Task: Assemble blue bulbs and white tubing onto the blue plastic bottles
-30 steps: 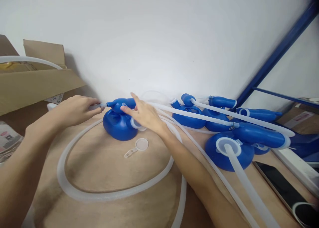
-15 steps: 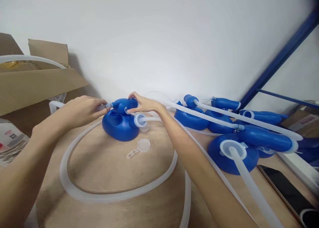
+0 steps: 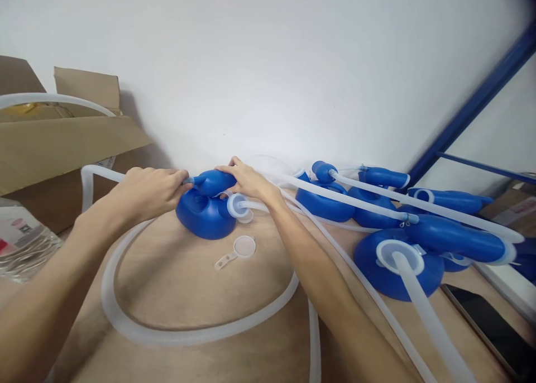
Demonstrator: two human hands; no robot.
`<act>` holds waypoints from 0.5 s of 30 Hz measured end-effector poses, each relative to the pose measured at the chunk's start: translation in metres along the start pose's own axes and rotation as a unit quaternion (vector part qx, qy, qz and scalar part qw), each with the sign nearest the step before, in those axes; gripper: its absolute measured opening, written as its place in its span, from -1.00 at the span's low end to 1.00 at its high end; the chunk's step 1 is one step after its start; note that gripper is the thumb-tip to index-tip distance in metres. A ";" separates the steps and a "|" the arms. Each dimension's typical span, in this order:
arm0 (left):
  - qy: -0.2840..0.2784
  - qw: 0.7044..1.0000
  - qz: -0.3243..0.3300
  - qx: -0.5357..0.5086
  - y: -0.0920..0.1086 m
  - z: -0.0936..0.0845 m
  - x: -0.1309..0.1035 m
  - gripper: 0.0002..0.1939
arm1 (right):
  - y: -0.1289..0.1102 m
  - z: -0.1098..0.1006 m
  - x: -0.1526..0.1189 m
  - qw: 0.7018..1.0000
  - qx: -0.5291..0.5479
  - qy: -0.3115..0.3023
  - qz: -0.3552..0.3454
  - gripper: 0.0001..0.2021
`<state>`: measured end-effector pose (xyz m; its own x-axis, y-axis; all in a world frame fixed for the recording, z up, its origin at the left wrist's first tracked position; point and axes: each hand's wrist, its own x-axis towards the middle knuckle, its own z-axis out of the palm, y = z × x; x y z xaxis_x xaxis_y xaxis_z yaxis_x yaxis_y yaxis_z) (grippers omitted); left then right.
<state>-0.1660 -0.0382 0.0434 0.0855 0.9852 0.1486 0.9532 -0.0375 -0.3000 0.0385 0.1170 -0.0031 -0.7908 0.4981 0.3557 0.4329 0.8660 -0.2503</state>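
My left hand [image 3: 153, 192] is closed around the end of a translucent hose, right where it meets the narrow tip of a blue funnel-shaped plastic piece [image 3: 214, 182]. The wide end of that piece is gripped by my right hand [image 3: 248, 180], thumb below and fingers over the top. Just beneath sits a blue plastic bottle [image 3: 205, 220] with a white collar [image 3: 237, 205], from which a ribbed hose [image 3: 192, 336] runs off. Closer to me lies a flat white round cap [image 3: 244, 247] with a strap. My left fingers hide most of the hose joint.
Several similar blue bottles [image 3: 324, 201] with hoses stand at the right. A phone [image 3: 488, 321] lies at the right edge. On the left are a cardboard box [image 3: 75, 137] and a clear plastic bag [image 3: 27, 243]. Behind the table [image 3: 201, 293] rises a white wall.
My left hand has slid right along the hose, up to the tip of the blue piece. The blue piece has turned a little in my right hand. The view has shifted slightly.
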 end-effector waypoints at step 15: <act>0.036 0.970 -0.048 -0.234 0.022 0.033 0.028 -0.56 | -0.006 -0.007 -0.012 0.996 -0.091 0.013 0.007 -0.44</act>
<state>-0.1524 -0.0064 0.0100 -0.0062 0.9745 0.2243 0.9837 -0.0344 0.1767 0.0486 0.1059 0.0001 -0.7742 0.5089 0.3764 0.5166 0.8516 -0.0889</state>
